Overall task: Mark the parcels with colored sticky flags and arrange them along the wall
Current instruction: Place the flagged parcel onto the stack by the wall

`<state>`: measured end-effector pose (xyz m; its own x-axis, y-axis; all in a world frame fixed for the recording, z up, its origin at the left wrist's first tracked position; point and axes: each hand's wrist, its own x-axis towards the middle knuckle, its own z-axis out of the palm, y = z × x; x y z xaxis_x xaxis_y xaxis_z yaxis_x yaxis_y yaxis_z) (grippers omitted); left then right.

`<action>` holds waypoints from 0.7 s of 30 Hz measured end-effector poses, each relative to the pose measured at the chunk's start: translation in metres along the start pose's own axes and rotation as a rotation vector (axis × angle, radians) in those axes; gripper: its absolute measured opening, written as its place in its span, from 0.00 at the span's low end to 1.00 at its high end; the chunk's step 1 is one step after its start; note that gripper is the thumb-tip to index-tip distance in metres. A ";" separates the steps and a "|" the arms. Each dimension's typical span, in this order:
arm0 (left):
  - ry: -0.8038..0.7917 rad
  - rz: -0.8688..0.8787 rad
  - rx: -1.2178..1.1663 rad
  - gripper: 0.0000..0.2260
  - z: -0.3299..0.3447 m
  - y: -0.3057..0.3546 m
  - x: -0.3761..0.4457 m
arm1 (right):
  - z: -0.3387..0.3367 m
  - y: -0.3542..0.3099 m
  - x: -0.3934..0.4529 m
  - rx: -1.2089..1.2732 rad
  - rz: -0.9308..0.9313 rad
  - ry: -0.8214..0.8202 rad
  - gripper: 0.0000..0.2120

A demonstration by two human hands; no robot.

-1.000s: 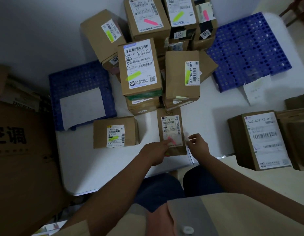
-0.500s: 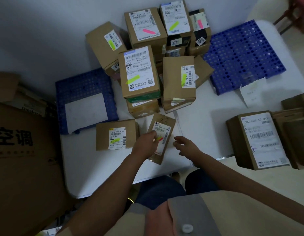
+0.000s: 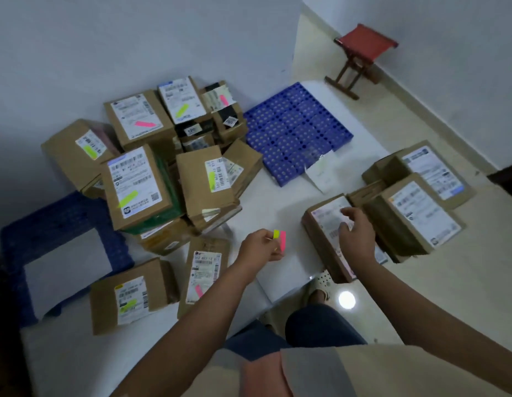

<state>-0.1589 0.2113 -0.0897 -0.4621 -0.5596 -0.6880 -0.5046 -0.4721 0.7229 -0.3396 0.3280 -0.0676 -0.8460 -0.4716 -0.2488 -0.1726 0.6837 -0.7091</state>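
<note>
My left hand [image 3: 259, 246] pinches a small pad of sticky flags [image 3: 280, 239], yellow and pink strips sticking up. My right hand [image 3: 356, 234] rests on the white label of an unflagged brown parcel [image 3: 325, 239] at the right, fingers curled over its top. A slim parcel with a pink flag [image 3: 204, 275] lies left of my left hand, beside a parcel with a yellow flag [image 3: 128, 296]. A stack of flagged parcels [image 3: 163, 167] is piled against the wall.
Two more unflagged parcels [image 3: 415, 216] sit right of my right hand. Blue perforated pallets lie at the left [image 3: 62, 222] and at the back [image 3: 297, 130] on a white sheet [image 3: 272, 207]. A red folding stool [image 3: 361, 55] stands in the corridor. My foot [image 3: 320, 285] is below the parcel.
My left hand let go of the pink-flagged slim parcel and lifted away holding the flag pad. My right hand moved right onto the unflagged parcel. The view swung right.
</note>
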 end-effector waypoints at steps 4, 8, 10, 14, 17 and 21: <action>-0.052 -0.156 -0.188 0.04 0.033 0.009 0.007 | -0.018 0.025 0.014 -0.142 0.117 -0.167 0.20; -0.117 -0.248 -0.237 0.02 0.052 0.011 0.004 | -0.024 0.032 0.015 -0.175 0.137 -0.255 0.23; -0.146 -0.285 -0.296 0.01 0.055 0.009 0.003 | -0.024 0.031 0.015 -0.104 0.157 -0.313 0.23; -0.130 -0.305 -0.393 0.02 0.043 0.005 -0.002 | -0.020 0.025 0.008 0.188 0.309 -0.499 0.19; -0.110 -0.313 -0.498 0.03 0.017 -0.004 -0.005 | -0.012 0.024 0.004 0.304 0.394 -0.560 0.25; -0.112 -0.297 -0.537 0.03 -0.005 -0.018 -0.008 | -0.001 0.020 -0.005 0.371 0.406 -0.614 0.29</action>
<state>-0.1425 0.2215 -0.0970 -0.4468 -0.2903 -0.8462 -0.1995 -0.8897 0.4106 -0.3400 0.3448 -0.0798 -0.3612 -0.5215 -0.7730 0.3565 0.6888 -0.6313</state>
